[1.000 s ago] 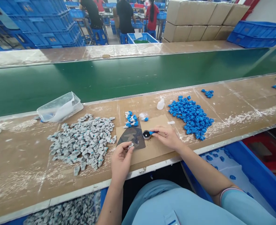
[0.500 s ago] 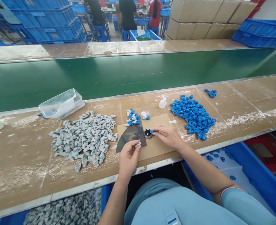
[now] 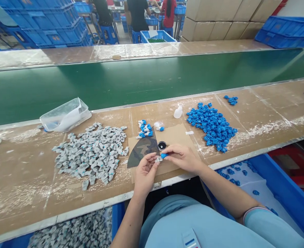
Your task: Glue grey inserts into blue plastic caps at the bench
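My left hand (image 3: 147, 169) pinches a small grey plastic piece (image 3: 158, 159) between thumb and fingers. Right against it is a small blue plastic piece (image 3: 164, 155), held in the fingertips of my right hand (image 3: 183, 158). The two pieces meet or nearly meet; I cannot tell if they are joined. Just beyond my fingers stands a small round black pot (image 3: 162, 145) on a cardboard sheet (image 3: 176, 137). A camouflage-patterned sheet (image 3: 143, 150) lies left of the pot. Behind it sits a small cluster of blue-and-white joined pieces (image 3: 145, 129).
A grey pile (image 3: 92, 151) spreads at left, a blue pile (image 3: 211, 125) at right. A clear tub (image 3: 66, 115) and a white bottle (image 3: 178, 112) stand near the green conveyor belt (image 3: 141, 81). Blue bins (image 3: 283, 186) flank my lap. People sit beyond.
My right hand has drawn the blue piece away from the black pot, toward me. My left hand has shifted slightly right, bringing the grey piece up to the blue one.
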Demonstrator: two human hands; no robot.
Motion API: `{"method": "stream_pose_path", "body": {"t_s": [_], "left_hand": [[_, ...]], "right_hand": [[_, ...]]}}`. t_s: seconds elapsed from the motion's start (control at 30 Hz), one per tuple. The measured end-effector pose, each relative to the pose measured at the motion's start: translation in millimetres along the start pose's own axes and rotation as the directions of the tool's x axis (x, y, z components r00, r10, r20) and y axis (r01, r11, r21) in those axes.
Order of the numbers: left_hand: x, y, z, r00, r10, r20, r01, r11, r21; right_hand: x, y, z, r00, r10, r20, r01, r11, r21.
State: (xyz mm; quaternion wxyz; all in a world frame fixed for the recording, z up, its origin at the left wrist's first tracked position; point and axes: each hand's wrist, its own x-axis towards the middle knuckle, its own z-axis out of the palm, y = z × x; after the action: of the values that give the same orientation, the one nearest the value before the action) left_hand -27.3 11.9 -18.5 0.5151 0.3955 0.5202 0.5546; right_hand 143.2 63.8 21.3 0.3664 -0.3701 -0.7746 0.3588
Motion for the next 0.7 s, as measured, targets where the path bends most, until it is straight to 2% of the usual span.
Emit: {"method": "stream_pose_path", "body": {"t_s": [0.23, 0.4, 0.7], "left_hand": [[-1.1, -1.8, -2.2, 0.999, -0.005, 0.047, 0.006, 1.000, -0.015], [-2.9, -0.2, -2.5, 0.998, 0.004, 0.061, -0.004, 1.000, -0.009], [-0.6, 5.0, -2.3, 0.998, -0.063, 0.031, 0.064, 0.997, -0.033]], "right_hand": [[0.7, 3.3, 6.1, 0.991, -0.098, 0.090, 0.099, 0.995, -0.005], [-0.1, 9.6, 3.9, 0.989, -0.086, 0.123, 0.079, 0.995, 0.055], [-10.2, 14.8, 22.0, 0.999, 0.002, -0.045, 0.005, 0.987, 0.163]]}}
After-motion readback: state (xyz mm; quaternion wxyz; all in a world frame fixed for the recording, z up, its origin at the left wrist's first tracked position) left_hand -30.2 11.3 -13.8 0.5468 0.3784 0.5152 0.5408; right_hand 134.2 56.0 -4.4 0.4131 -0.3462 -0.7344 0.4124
